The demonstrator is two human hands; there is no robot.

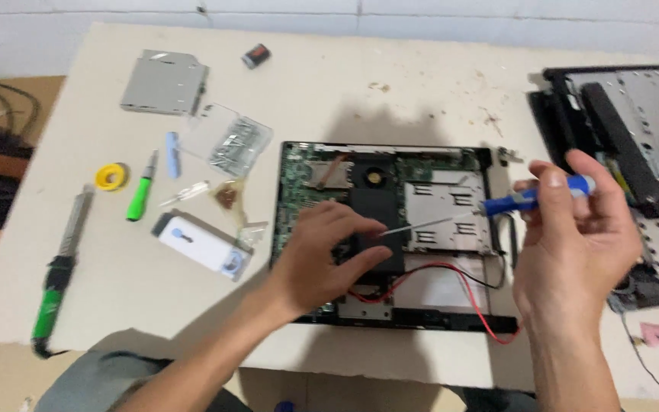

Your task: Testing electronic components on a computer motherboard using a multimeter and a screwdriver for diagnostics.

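Observation:
An opened laptop base (421, 164) lies in the middle of the table, with its green circuit board, a fan and metal shields exposed. Red and black wires (451, 275) cross its near part. My left hand (322, 255) rests on the black part at the centre, fingers pinched around the tip of a screwdriver. My right hand (573, 244) grips that blue-handled screwdriver (528, 198), whose thin shaft slants down to the left toward my left fingers.
A second dismantled laptop part (634, 152) sits at the right edge. To the left lie a grey optical drive (163, 82), a clear box of screws (230, 141), a white and blue box (200, 244), a green screwdriver (140, 194), yellow tape (110, 176) and a green-handled tool (59, 275).

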